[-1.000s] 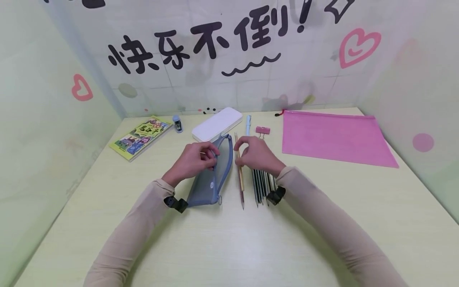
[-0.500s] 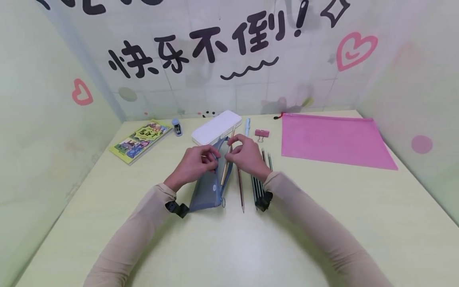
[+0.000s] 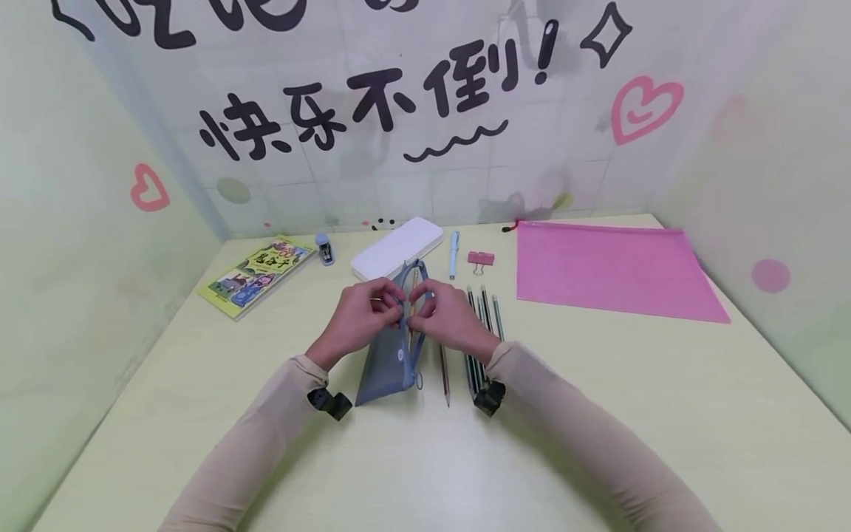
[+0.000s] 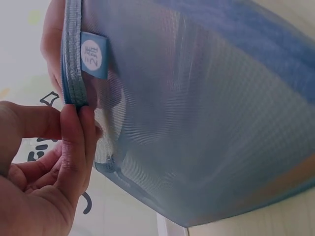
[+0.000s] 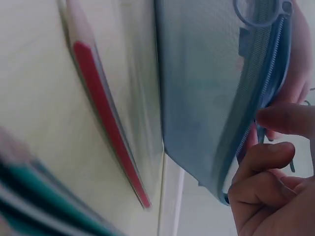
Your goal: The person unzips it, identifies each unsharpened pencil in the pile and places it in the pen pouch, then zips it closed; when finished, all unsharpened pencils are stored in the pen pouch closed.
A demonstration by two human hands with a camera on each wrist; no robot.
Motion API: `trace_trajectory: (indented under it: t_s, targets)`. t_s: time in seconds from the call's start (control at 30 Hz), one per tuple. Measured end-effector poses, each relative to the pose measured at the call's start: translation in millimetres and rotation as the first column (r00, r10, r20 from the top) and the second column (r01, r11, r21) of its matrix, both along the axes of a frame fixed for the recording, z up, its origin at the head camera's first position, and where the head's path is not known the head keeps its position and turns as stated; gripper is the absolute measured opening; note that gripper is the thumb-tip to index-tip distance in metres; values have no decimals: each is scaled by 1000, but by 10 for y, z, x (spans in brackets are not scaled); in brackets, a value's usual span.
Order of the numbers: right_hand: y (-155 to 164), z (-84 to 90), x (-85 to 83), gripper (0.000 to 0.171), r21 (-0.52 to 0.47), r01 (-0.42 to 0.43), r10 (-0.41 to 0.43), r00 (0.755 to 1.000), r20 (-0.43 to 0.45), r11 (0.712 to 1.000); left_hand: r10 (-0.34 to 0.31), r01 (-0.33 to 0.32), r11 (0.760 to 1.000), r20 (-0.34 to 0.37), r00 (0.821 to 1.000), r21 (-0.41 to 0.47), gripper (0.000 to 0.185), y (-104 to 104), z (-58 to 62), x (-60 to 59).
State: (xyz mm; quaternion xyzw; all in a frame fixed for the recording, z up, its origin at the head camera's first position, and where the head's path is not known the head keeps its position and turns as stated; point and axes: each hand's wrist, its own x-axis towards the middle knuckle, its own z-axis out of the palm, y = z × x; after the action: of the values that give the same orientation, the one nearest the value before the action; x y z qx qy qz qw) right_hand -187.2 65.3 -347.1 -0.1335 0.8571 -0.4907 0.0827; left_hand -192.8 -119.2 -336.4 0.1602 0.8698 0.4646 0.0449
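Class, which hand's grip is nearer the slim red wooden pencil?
Right. The right grip is beside the red pencil, hiding its far end in the head view; the left grip, farther left, pinches the edge of the blue mesh pouch.

left hand [image 3: 362, 318]: pinching | right hand [image 3: 450, 316]: bent-fingered, close beside left | forearms [image 3: 249, 436]: angled inward
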Motion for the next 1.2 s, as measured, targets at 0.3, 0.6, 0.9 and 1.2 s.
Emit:
trace_trajectory:
  t_s: [0.3, 0.6, 0.9, 1.2]
  targets:
    - [436, 63, -126, 29, 97, 66, -58, 995, -86, 993, 11, -11, 1000, -3, 1000, 9, 20, -13, 31, -30]
    - [795, -116, -188, 15, 306, -75, 82, 997, -12, 949, 9, -10, 999, 34, 999, 37, 17, -46, -10, -69]
    - [793, -167, -201, 10, 322, -136, 119, 990, 69, 937, 19, -27, 997, 115, 993, 73, 21, -80, -36, -126]
    - [727, -190, -201, 12, 390, -158, 153, 987, 45, 907, 25, -36, 996, 128, 991, 81, 20, -110, -39, -121]
